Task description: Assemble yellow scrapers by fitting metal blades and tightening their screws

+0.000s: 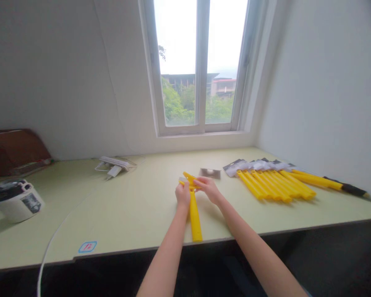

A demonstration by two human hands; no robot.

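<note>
A yellow-handled scraper points its handle toward the table's front edge. My left hand is closed around its neck, just below the head. From the right, the fingers of my right hand pinch the yellow head piece, which sits at an angle to the handle. A bit of thin, pale material shows by the head, partly covered by my fingers. Just beyond my right hand lies a flat grey rectangular piece, possibly a blade or a small packet.
Several yellow scrapers lie in a row at the right, their heads in clear wrapping. Beside them is a yellow tool with a black end. A white jar, a power strip, a brown box and a white cable occupy the left.
</note>
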